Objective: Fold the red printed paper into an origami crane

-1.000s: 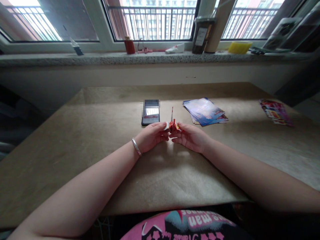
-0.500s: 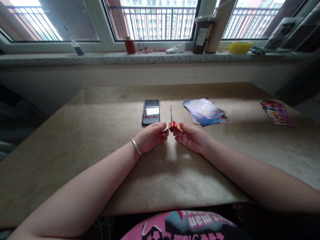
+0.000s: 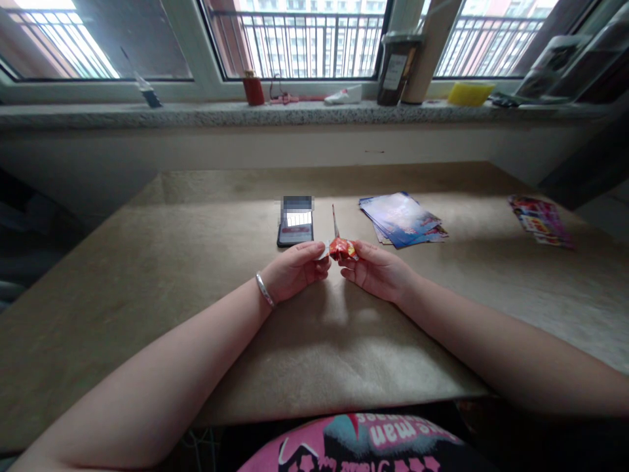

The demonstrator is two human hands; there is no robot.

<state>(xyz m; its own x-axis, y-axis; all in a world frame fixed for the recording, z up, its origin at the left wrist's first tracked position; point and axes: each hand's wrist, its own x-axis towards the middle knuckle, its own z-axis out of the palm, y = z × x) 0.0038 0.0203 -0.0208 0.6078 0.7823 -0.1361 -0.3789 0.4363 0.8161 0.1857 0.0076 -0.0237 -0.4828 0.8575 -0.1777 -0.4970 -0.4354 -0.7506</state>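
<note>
Between my two hands is a small red origami crane [image 3: 339, 248] of printed paper, with white and yellow patches. One thin point of it sticks up and away from me, leaning slightly left. My left hand [image 3: 301, 267], with a silver bangle at the wrist, pinches the pale left wing between thumb and fingers. On the other side my right hand [image 3: 376, 267] pinches the right wing. The fingertips cover the wing ends. Both hands are held low over the table, just in front of a phone [image 3: 295, 223].
A stack of blue printed sheets [image 3: 400, 219] lies beyond my right hand. Farther right is a pile of pink and red printed papers [image 3: 540, 221]. The brown table [image 3: 162, 262] reaches the wall under a stone windowsill [image 3: 196, 116] holding a jar [image 3: 394, 69] and a yellow sponge-like block [image 3: 470, 94].
The crane's middle now looks wider and flatter between my hands, and its thin point leans more to the left. Both hands keep their pinch. The view has shifted slightly.
</note>
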